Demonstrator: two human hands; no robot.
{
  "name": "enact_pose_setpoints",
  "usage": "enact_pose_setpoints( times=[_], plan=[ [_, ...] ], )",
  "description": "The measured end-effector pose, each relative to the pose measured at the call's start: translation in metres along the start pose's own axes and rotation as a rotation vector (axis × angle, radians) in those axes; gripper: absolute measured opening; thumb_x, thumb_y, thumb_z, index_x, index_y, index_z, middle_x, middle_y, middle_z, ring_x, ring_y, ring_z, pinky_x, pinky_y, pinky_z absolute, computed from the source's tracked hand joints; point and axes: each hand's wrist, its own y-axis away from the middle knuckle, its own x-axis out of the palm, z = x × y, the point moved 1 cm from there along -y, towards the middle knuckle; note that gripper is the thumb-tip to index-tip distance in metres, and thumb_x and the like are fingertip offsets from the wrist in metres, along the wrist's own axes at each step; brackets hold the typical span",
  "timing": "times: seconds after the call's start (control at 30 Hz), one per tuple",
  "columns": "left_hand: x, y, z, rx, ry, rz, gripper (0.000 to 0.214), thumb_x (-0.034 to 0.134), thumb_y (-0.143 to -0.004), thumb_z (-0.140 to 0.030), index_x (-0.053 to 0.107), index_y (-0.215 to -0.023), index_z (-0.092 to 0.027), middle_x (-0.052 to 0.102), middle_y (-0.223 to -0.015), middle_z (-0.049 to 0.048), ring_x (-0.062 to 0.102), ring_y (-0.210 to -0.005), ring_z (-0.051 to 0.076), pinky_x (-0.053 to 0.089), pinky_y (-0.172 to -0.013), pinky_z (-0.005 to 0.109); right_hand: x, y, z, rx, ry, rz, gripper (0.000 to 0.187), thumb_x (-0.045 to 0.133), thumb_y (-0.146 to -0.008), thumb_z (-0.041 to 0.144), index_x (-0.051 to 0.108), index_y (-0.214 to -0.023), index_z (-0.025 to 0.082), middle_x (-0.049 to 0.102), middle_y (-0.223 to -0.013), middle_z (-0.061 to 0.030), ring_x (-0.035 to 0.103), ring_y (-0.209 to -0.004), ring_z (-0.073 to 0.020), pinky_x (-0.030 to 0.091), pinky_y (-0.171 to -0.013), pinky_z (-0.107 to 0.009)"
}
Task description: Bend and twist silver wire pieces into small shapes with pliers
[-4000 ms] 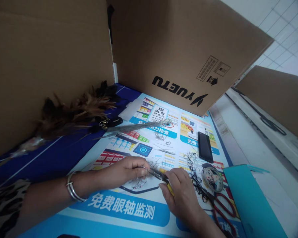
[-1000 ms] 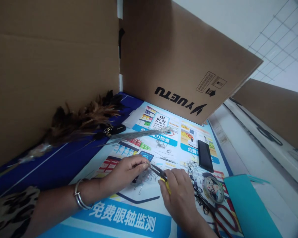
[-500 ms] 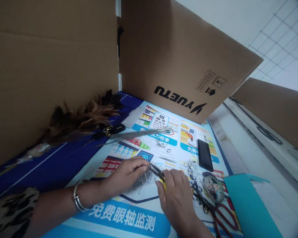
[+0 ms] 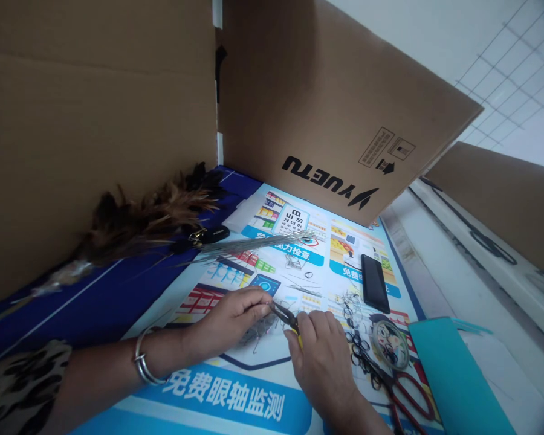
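My left hand, with a silver bangle on the wrist, pinches a thin piece of wire at the jaws of small pliers. My right hand is closed round the pliers' yellow handles. Both hands work low over a printed blue poster. A small heap of bent wire pieces lies just under the left fingers.
A bundle of straight wires, a feather duster, a black phone, wire rings, red scissors, a round tin and a teal folder lie around. Cardboard panels wall the back.
The hands and pliers have stayed close together, shifting only slightly; the pliers' jaws now sit at the left fingertips. The camera view has moved a little.
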Motion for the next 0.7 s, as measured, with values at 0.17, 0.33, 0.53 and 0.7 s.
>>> enact_pose_setpoints(
  times=[0.17,0.33,0.53,0.7],
  plan=[
    [-0.001,-0.002,0.004,0.009,-0.025,0.045,0.022,0.042,-0.088,-0.027,0.055,-0.075,-0.015,0.052,-0.074,0.0000,0.049,-0.071,0.014,0.039,-0.066,0.024,-0.005,-0.001,0.000,0.010,-0.029,0.025,0.016,0.046,-0.088,0.031,0.054,-0.096,0.019,0.051,-0.084,-0.0066,0.043,-0.079,-0.0226,0.033,-0.071,-0.035],
    [-0.004,-0.005,0.008,0.011,-0.017,0.139,0.022,0.042,-0.088,-0.027,0.056,-0.077,-0.015,0.053,-0.074,0.0007,0.050,-0.072,0.014,0.039,-0.067,0.024,-0.007,-0.003,-0.003,0.008,-0.079,0.081,0.015,0.047,-0.087,0.030,0.054,-0.094,0.018,0.051,-0.088,-0.0069,0.042,-0.081,-0.0227,0.032,-0.071,-0.036],
    [-0.005,-0.006,0.011,0.000,0.002,0.179,0.022,0.043,-0.087,-0.026,0.054,-0.073,-0.015,0.049,-0.071,-0.0009,0.047,-0.069,0.013,0.037,-0.064,0.023,0.000,-0.001,-0.008,-0.017,-0.071,0.087,0.015,0.046,-0.088,0.030,0.053,-0.093,0.018,0.051,-0.086,-0.0064,0.042,-0.081,-0.0223,0.031,-0.071,-0.035],
    [-0.005,-0.007,0.010,-0.010,0.016,0.191,0.021,0.043,-0.087,-0.028,0.056,-0.076,-0.015,0.049,-0.070,-0.0012,0.046,-0.068,0.013,0.037,-0.064,0.023,0.001,0.000,-0.007,-0.040,-0.035,0.075,0.014,0.045,-0.088,0.030,0.052,-0.091,0.019,0.050,-0.084,-0.0059,0.041,-0.079,-0.0221,0.030,-0.068,-0.035]
  ],
)
